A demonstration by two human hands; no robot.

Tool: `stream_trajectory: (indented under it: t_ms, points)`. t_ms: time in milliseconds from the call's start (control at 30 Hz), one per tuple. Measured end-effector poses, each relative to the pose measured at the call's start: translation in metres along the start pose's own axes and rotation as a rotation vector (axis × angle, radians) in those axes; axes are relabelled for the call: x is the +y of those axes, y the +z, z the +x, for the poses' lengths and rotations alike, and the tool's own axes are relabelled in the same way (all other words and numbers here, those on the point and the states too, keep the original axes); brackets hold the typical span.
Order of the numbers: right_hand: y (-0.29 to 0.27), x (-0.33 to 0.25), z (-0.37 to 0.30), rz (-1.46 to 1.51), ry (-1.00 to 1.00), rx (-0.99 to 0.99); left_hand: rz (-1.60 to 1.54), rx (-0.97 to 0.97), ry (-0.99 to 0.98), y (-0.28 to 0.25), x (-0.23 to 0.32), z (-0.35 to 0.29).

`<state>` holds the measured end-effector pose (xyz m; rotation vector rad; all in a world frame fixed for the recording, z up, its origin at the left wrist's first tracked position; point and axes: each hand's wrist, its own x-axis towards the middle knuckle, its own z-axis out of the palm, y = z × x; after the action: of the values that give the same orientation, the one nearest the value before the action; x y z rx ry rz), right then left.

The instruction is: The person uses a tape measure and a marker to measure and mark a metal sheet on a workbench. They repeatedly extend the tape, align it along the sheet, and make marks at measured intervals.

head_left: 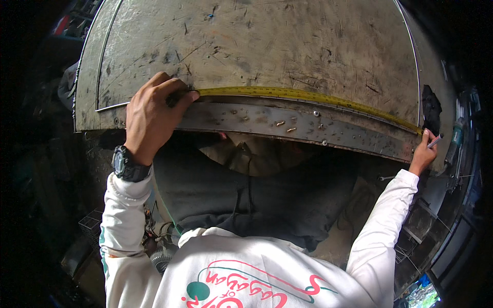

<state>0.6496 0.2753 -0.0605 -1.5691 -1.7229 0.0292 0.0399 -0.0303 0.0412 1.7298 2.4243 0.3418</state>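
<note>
A yellow tape measure blade (287, 93) stretches from left to right along the near side of the wooden table (257, 56), bowed slightly upward in view. My left hand (150, 115) is closed around its left part, by a dark shape mostly hidden under the fingers. At the table's right corner, my right hand (423, 154) pinches the other end of the tape. A slim grey pen or marker (435, 141) sticks out between the same fingers. Beneath the tape runs the near side of a thin metal rod frame (419, 77) lying on the tabletop.
A flat steel strip (246, 117) with bolts and burn marks edges the table's near side. Black cloth or scrap (431, 108) lies by the right corner. Racks and a green bottle-like object (456, 134) crowd the right. My lap is below the edge.
</note>
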Motion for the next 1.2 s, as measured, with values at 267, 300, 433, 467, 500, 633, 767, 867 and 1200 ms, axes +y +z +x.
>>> stream_trajectory:
  t_ms: [267,300,433,467,500,633,767,867,1200]
  points:
    - [0.009,0.002,0.001,0.031,0.001,0.022,0.009,0.079,0.051,0.005,-0.006,-0.005]
    - [0.008,0.004,0.002,0.036,-0.003,0.018,0.0,0.085,0.056,0.005,-0.005,-0.006]
    - [0.011,0.0,0.0,0.011,0.057,0.006,-0.006,0.088,0.061,0.005,-0.008,-0.007]
    - [0.01,0.001,0.0,0.021,0.035,0.014,-0.006,0.084,0.064,0.005,-0.009,-0.006]
    - [0.009,0.002,0.001,0.032,0.024,0.015,-0.008,0.085,0.059,0.005,-0.008,-0.006]
    - [0.005,0.004,0.001,0.051,0.006,0.017,-0.017,0.088,0.059,0.007,-0.007,-0.005]
    - [0.01,-0.001,-0.003,0.0,-0.013,0.027,0.024,0.081,0.041,0.005,-0.007,-0.006]
    - [0.008,-0.007,-0.002,0.004,0.054,0.017,0.003,0.072,0.038,0.004,-0.006,-0.006]
    - [0.008,-0.01,-0.003,0.073,0.044,0.01,0.012,0.048,0.034,0.005,-0.008,-0.005]
